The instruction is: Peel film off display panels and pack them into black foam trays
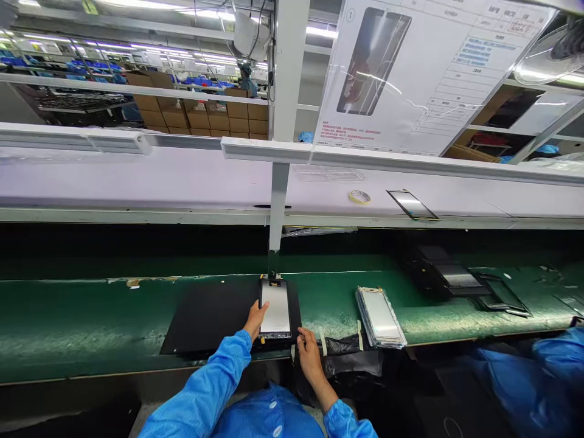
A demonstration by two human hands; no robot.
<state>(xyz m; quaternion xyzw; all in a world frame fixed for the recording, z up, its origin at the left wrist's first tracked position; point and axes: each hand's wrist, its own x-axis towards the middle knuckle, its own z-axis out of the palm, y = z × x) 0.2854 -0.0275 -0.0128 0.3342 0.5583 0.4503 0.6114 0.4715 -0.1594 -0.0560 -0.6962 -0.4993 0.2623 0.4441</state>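
A long green felt-like conveyor belt (91,322), scuffed and dusty, is seen running across the bench. On it a flat matte black rectangular mat (205,316) is laid, and on the mat's right part a slim glossy rectangular display panel with a pale screen (275,309) lies flat. The left hand (254,319), fingers loosely extended, is pressed against the panel's left edge; the right hand (310,359), half curled, is rested by its near right corner. A stack of film-wrapped panels (381,316) lies well apart.
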